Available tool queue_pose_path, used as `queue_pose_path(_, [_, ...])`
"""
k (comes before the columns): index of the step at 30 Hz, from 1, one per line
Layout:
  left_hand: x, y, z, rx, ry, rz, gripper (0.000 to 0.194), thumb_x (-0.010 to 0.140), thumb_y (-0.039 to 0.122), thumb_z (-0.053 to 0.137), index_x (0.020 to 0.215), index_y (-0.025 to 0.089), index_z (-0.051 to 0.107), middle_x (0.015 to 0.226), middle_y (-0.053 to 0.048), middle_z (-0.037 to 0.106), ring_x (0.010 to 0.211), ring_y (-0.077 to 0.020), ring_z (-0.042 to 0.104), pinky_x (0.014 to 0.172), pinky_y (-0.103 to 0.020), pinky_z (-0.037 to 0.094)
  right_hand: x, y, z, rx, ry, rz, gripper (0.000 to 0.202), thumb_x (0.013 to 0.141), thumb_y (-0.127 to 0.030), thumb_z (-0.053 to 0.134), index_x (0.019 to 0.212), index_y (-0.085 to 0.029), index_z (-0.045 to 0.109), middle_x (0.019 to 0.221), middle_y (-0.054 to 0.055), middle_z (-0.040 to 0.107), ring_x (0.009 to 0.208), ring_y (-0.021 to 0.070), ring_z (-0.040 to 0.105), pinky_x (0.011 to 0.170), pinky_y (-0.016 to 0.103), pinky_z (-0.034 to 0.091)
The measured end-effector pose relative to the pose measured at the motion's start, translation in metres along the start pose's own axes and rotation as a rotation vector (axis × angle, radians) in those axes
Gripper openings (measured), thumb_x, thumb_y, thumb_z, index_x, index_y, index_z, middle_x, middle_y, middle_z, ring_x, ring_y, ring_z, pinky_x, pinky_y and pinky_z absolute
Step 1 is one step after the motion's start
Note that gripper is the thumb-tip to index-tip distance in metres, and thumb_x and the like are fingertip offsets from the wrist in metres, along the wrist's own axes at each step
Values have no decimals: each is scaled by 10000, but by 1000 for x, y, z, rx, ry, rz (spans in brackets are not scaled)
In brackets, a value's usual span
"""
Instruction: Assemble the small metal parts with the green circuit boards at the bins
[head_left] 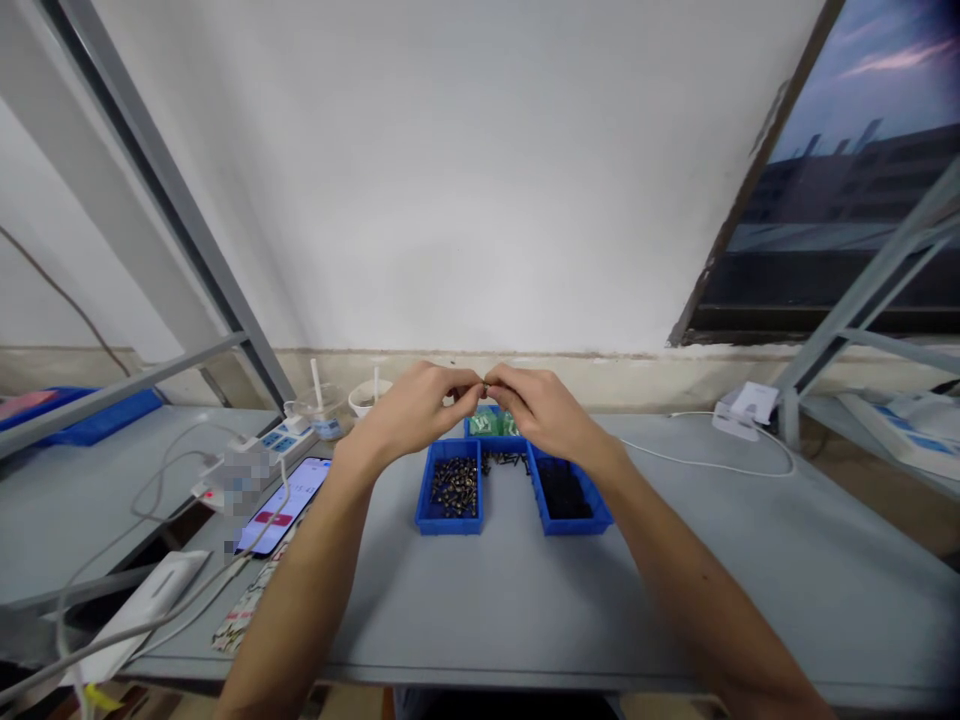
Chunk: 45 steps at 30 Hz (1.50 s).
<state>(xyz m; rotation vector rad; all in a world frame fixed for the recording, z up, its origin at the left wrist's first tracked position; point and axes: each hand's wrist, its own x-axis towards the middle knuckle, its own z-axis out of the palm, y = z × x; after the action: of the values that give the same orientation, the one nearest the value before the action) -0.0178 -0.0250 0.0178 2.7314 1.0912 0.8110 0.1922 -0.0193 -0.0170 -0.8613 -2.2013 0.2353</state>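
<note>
My left hand (420, 405) and my right hand (540, 405) meet fingertip to fingertip above the blue bins. Both are closed in a pinch around a tiny part (485, 384), mostly covered by the fingers, whose kind I cannot make out. Below my left hand, a blue bin (448, 527) holds many small metal pieces (455, 485). Under my right forearm, another blue bin (577, 526) contains black pieces (562, 490). Behind them, partly hidden by the hands, a third blue bin holds green packets (484, 423). Loose dark screw-like pieces (510, 460) lie between the bins.
At left lie a lit phone (281, 510), a power strip (281, 440) and tangled white cables (161, 490). Two cups, one a white bowl-like cup (363, 398), stand near the wall. A white cable (712, 468) crosses the right of the grey table (480, 610). Metal frame posts rise on both sides.
</note>
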Motion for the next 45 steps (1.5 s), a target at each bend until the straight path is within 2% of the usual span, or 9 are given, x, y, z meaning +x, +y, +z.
queue_pose_path(6, [1, -2, 1, 14, -30, 11, 347, 997, 313, 458, 797, 181, 709, 699, -1, 694, 574, -108, 510, 608, -262, 338, 2, 5, -1, 51, -57, 70, 244, 1032, -289, 462, 840, -217, 595, 684, -22, 565, 622, 123, 471, 625, 279, 343])
queue_pose_path(9, [2, -17, 7, 20, -86, -13, 329, 977, 319, 470, 824, 183, 728, 685, -6, 689, 577, -116, 517, 593, -261, 335, 1, 17, 0, 109, -179, 133, 212, 1019, -320, 492, 885, -216, 619, 702, -17, 618, 615, 124, 518, 602, 272, 370])
queue_pose_path(13, [3, -51, 24, -40, -409, -138, 231, 857, 284, 562, 754, 183, 743, 651, -12, 704, 581, -130, 574, 575, -243, 363, -4, 48, 18, -1, -535, 237, 58, 883, -236, 668, 934, -211, 683, 650, -22, 638, 551, 127, 538, 523, 253, 347])
queue_pose_path(16, [8, -68, 41, -23, -648, -305, 210, 802, 295, 596, 716, 189, 756, 690, -31, 743, 644, -164, 642, 578, -244, 397, -8, 70, 43, -84, -773, 333, 126, 828, -174, 701, 948, -204, 727, 587, -39, 616, 524, 125, 548, 509, 237, 349])
queue_pose_path(22, [18, -77, 66, -50, -809, -374, 174, 696, 204, 634, 755, 189, 797, 723, -26, 765, 694, -180, 677, 599, -235, 449, -9, 87, 73, -109, -782, 277, 331, 731, -86, 696, 1017, -227, 784, 650, -36, 684, 592, 119, 602, 568, 208, 403])
queue_pose_path(28, [19, -89, 67, 79, -799, -379, 317, 631, 254, 762, 939, 231, 830, 784, -11, 776, 773, -190, 680, 618, -219, 438, -6, 81, 77, -255, -976, 281, 362, 845, -191, 661, 1194, -220, 751, 1022, 48, 777, 892, 179, 691, 706, 229, 443])
queue_pose_path(36, [18, -87, 57, -27, -668, -304, 329, 819, 353, 634, 1082, 227, 788, 756, -22, 772, 730, -174, 699, 646, -218, 442, -7, 75, 85, -328, -971, 341, 253, 825, -314, 759, 1040, -183, 782, 989, 82, 781, 886, 219, 704, 655, 244, 435])
queue_pose_path(41, [16, -74, 49, -57, -613, -254, 346, 875, 362, 598, 1142, 210, 758, 781, -34, 779, 719, -176, 699, 632, -229, 439, -6, 60, 90, -367, -957, 395, 145, 812, -159, 685, 911, -107, 777, 934, 150, 777, 844, 251, 719, 630, 263, 441])
queue_pose_path(45, [15, -62, 45, -76, -623, -234, 336, 891, 343, 591, 1160, 212, 745, 758, -24, 772, 714, -179, 699, 648, -241, 449, -6, 59, 89, -289, -1012, 427, 171, 733, -25, 622, 824, -101, 745, 844, 130, 770, 750, 222, 721, 627, 255, 472])
